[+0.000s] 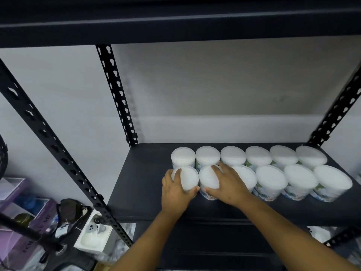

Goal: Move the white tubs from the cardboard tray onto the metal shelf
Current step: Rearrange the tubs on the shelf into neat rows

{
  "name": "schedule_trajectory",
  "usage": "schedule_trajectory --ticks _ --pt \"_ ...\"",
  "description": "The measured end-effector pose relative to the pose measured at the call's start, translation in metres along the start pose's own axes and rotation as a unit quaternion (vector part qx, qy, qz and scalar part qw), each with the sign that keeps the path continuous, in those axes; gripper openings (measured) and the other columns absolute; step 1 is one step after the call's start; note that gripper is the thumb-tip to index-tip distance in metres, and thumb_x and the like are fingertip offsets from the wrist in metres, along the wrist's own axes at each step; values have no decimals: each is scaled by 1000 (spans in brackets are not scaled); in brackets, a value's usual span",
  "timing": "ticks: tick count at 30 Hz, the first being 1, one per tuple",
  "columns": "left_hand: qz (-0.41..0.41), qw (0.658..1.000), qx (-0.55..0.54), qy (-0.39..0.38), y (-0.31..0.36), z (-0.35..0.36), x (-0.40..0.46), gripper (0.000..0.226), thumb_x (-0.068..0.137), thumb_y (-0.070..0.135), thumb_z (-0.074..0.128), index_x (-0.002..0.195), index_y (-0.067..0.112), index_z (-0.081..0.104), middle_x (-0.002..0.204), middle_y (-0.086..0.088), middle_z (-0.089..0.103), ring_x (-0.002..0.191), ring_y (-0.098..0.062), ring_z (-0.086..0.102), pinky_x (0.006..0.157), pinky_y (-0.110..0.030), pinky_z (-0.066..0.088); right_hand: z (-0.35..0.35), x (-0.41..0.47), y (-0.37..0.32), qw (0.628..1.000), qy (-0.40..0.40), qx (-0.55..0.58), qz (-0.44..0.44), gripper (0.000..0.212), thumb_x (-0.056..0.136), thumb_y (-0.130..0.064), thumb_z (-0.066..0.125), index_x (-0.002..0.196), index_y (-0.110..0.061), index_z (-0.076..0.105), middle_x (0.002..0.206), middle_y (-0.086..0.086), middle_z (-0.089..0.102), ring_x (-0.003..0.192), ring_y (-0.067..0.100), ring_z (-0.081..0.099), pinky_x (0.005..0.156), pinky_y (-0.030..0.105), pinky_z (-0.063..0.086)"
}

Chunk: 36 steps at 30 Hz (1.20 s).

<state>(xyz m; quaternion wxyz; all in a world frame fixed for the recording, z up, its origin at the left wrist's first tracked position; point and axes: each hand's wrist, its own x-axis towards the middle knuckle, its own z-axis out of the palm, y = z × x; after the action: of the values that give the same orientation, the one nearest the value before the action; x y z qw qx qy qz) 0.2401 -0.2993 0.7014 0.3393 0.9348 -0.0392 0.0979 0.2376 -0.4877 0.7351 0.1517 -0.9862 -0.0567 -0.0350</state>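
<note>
Several white tubs with white lids stand in two rows on the black metal shelf (148, 204). My left hand (174, 189) grips the leftmost front tub (188, 178), fingers round its left side and thumb at its front. My right hand (227, 184) lies over the second front tub (208, 178), fingers across its lid and thumb low on its wall. Both tubs rest on the shelf beside each other. The back row (257, 155) stands behind them. The cardboard tray is out of view.
Black perforated uprights stand at the left front (48, 137), left back (117, 94) and right back (336, 106). An upper shelf (175, 22) hangs overhead. Purple boxes (15, 192) and a white box with a controller (91, 233) lie on the floor at the lower left.
</note>
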Motion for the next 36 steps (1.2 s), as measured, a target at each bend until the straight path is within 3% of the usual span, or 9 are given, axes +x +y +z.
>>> schedule_trajectory --ticks 2,5,8,14,19,23,29,36 --pt "20 1000 13 -2 -1 -3 -2 86 72 59 68 142 22 36 152 -10 18 137 -25 19 107 -41 33 0 -3 2 1000 -4 4 -4 88 73 -66 58 143 -18 32 153 6 24 138 24 27 115 36 24" --pt "77 995 65 30 -3 -5 -2 73 72 66 57 128 20 54 142 -13 40 129 -31 38 100 -46 41 1 -10 5 999 -19 -28 -34 78 85 -54 54 147 -18 24 157 4 14 144 22 15 117 32 14" --pt "87 992 93 21 -5 -6 0 65 76 65 52 122 19 62 133 -9 51 123 -29 45 96 -45 43 0 -16 4 997 -17 -25 -64 64 90 -41 51 145 -17 31 154 4 26 142 20 22 115 27 14" --pt "98 991 96 -2 -7 -8 1 53 82 49 65 125 18 61 136 -7 50 128 -29 41 100 -43 38 -4 -17 -2 996 -8 -33 -83 48 92 -34 51 134 -12 47 140 5 45 128 21 40 108 26 27" --pt "97 989 108 4 -6 -8 -2 57 81 49 66 127 16 58 137 -9 50 128 -29 41 102 -43 37 -1 -21 0 996 -17 -36 -75 57 92 -36 51 142 -13 37 151 7 32 140 22 26 114 27 17" --pt "103 988 108 -28 -9 -10 -2 53 88 48 56 133 21 53 145 -5 42 139 -27 29 111 -39 24 -3 -20 -1 996 -21 -47 -78 53 93 -31 49 141 -11 38 149 8 34 137 23 30 113 27 19" --pt "104 986 129 -28 -8 -13 -5 56 88 50 55 135 21 51 143 -4 44 136 -27 31 110 -41 26 -3 -20 -1 996 -21 -44 -74 57 93 -38 49 143 -13 35 152 7 30 140 22 25 115 27 15" --pt "101 985 132 -43 -6 -16 -5 59 88 51 54 139 22 45 147 0 38 139 -24 25 112 -38 20 -4 -20 2 996 -14 -30 -87 53 91 -32 53 139 -11 42 149 10 36 138 25 31 114 30 19"
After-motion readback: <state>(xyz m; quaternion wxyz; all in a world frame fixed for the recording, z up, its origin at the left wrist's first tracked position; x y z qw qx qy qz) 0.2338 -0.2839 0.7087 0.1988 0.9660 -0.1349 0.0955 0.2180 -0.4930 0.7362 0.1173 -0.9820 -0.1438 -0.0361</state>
